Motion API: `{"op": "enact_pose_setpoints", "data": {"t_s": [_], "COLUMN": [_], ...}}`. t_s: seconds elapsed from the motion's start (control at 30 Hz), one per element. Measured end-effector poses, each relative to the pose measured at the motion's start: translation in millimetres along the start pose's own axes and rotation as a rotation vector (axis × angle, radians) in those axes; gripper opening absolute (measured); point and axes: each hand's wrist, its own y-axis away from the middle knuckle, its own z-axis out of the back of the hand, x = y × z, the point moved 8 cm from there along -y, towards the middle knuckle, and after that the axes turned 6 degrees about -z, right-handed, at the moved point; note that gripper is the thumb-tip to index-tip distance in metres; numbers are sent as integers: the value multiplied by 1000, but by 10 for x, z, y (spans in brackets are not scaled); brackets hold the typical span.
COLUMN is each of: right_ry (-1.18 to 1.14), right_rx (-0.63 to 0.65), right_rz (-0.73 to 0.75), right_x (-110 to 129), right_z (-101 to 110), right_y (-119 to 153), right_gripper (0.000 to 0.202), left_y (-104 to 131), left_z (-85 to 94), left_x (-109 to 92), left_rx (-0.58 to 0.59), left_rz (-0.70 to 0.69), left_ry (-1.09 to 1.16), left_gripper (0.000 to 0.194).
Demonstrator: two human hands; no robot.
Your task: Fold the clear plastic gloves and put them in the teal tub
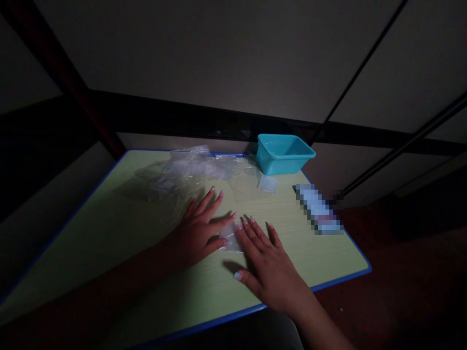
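A small clear plastic bag [230, 239] lies flat on the light table, partly covered by my fingers. My left hand [200, 228] is spread, its thumb and index finger touching the bag's left side. My right hand [263, 257] rests over the bag's right edge, fingers stretched out and thumb apart. Neither hand grips anything. Beyond my left hand spreads a loose heap of clear plastic bags [193, 167]. A small whitish folded packet [267, 184] lies farther back, in front of the blue bin.
An open turquoise plastic bin [282, 163] stands at the table's back right corner. A pixelated flat object [318, 209] lies along the right edge. The table [175, 296] has a blue rim, and a pale panelled wall [219, 58] rises behind it.
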Motion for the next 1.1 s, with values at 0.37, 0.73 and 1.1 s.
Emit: {"op": "enact_pose_setpoints", "data": {"t_s": [0.37, 0.73, 1.1], "right_ry": [-7, 15, -31], "right_rx": [15, 32, 26], "right_rz": [-7, -18, -18], "right_x": [-14, -18, -18], "right_z": [-18, -39, -32], "right_y": [-5, -14, -18], "right_gripper": [73, 73, 73], "left_y": [-18, -12, 17], "left_z": [-155, -154, -137], "left_x": [56, 176, 189], "left_rx": [173, 282, 279], "left_rz": [74, 146, 217], "left_ry": [17, 60, 60], "left_gripper": [50, 69, 75]}}
